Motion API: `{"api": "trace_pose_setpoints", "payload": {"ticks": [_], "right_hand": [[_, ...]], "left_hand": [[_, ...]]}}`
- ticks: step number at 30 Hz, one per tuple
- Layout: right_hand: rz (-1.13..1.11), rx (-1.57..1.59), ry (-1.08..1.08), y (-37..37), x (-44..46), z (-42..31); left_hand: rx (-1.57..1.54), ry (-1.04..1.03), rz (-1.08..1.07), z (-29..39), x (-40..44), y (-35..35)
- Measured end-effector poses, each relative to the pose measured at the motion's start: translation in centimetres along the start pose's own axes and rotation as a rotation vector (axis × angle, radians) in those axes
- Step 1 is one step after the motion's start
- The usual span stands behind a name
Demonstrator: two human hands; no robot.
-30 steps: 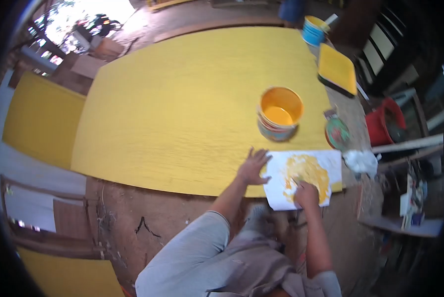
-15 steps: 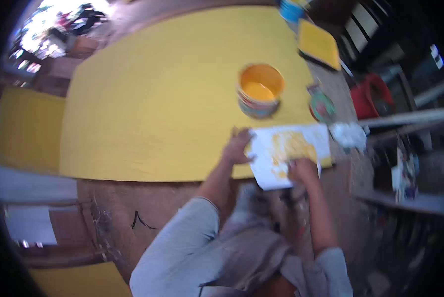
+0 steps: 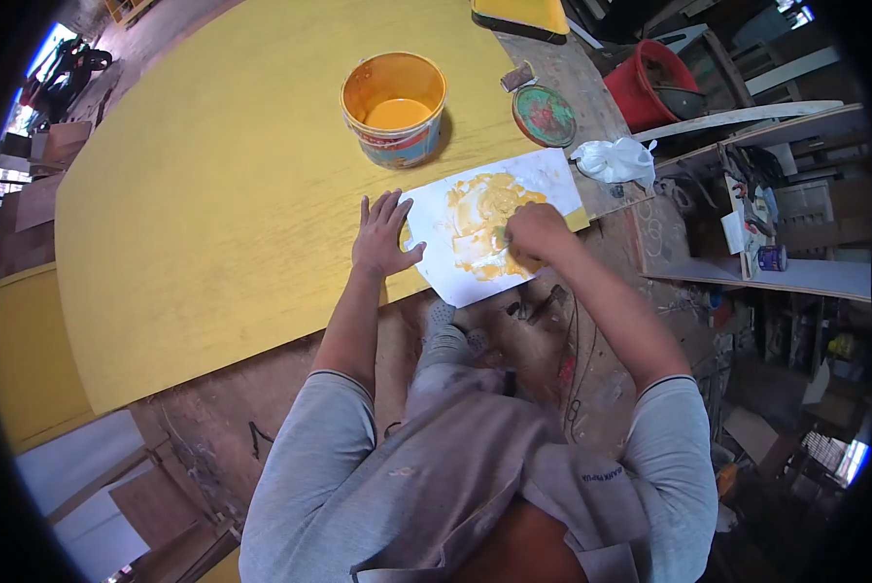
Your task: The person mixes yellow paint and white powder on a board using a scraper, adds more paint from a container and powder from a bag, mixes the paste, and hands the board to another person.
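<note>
A white sheet or board [image 3: 436,262] lies at the near edge of a large yellow panel [image 3: 212,194], with yellow-orange paste [image 3: 475,204] smeared over its middle. My left hand [image 3: 384,238] is open, fingers spread, at the sheet's left edge. My right hand [image 3: 541,233] is closed over the paste, around a small flat tool that is mostly hidden; only a bit shows by the fingers. Beyond the sheet stands a bucket [image 3: 397,146] of orange-yellow paint, its inner wall coated.
To the right are a paint-stained green round lid [image 3: 545,117], a white plastic bag [image 3: 615,160] and a red bucket [image 3: 640,87]. A yellow paint tray [image 3: 523,15] sits at the far edge. Shelving [image 3: 795,277] stands at the right.
The view has shifted, so the panel, bucket and sheet appear higher and further left. My left hand stays at the sheet's edge; my right hand is still over the paste.
</note>
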State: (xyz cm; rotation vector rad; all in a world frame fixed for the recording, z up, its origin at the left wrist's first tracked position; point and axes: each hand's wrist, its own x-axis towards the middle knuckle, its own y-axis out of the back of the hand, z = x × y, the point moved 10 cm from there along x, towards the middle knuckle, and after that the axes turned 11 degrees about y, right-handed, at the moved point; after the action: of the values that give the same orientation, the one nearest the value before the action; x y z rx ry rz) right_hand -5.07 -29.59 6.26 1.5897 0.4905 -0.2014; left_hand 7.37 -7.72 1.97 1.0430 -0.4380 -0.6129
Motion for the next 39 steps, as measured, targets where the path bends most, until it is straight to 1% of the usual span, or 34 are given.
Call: {"api": "trace_pose_setpoints", "payload": {"ticks": [3,6,10,13,16,17,20,23,26,29,33,36,39], "right_hand": [[-0.149,0.086,-0.091,1.3,-0.8,2.4],[0.054,0.211,-0.111,4.7,-0.5,1.6],[0.071,0.279,-0.109,1.7,1.5,1.0],[0.103,0.342,-0.156,-0.6,-1.3,0.9],[0.033,0.336,-0.214,-0.7,-4.6,1.5],[0.110,0.341,-0.191,-0.3,-5.6,1.5],[0.441,1.033,-0.245,-3.9,-9.0,3.0],[0.451,1.724,-0.493,-12.2,-12.5,2.1],[0.483,2.218,-0.636,-17.2,-14.5,-1.7],[0.572,2.272,-0.699,-19.6,-13.7,-3.0],[0.646,2.214,-0.492,-19.3,-8.6,-0.9],[0.755,2.120,-0.474,-16.0,-6.7,0.9],[0.782,1.624,-0.475,-11.9,-7.1,2.6]], "left_hand": [[-0.002,0.005,-0.012,-0.1,0.2,0.0],[0.001,0.004,-0.013,-0.1,0.0,-0.2],[0.009,0.001,-0.016,0.0,0.2,-0.3],[-0.024,-0.011,0.008,-0.2,0.2,0.0],[-0.016,-0.009,0.024,-0.3,-0.1,-0.2],[-0.004,-0.012,0.028,-0.1,0.1,-0.1],[-0.008,0.001,-0.017,-0.2,0.2,-0.1],[0.002,-0.011,-0.003,0.1,0.2,-0.1],[0.024,0.004,-0.030,0.1,0.2,-0.3],[0.036,0.008,-0.051,0.2,0.3,-0.3],[0.024,-0.010,-0.012,0.5,0.2,-0.3],[0.026,-0.014,-0.016,0.5,0.2,-0.2],[0.024,-0.015,-0.009,0.4,0.2,0.0]]}}
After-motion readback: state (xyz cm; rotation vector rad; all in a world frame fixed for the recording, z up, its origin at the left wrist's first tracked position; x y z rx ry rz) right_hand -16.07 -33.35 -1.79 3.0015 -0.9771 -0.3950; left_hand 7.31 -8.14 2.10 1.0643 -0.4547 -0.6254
